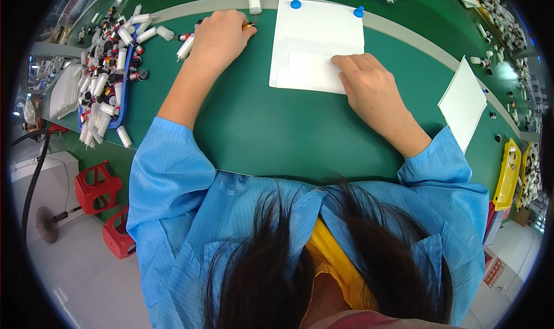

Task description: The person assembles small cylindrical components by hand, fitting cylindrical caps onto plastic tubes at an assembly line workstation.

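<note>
My left hand point(222, 37) is closed near the far edge of the green table. At its fingertips shows a small orange-and-dark part point(249, 25), mostly covered by the fingers. Just left of that hand lie a white cylinder point(185, 47) and a small red-and-black end piece point(184, 37). A white sheet point(314, 26) lies on the table, with blue pushpins point(295, 3) at its top corners. Over its lower part sits a smaller white paper slip point(309, 69). My right hand point(369, 86) has its thumb and fingers closed at the slip's right edge.
A blue tray point(124, 101) heaped with white cylinders and red-and-black parts stands at the left. One white cylinder point(254, 1) stands on the grey rail point(190, 7) at the far edge. Another white sheet point(464, 104) and a yellow tray point(508, 173) are at the right.
</note>
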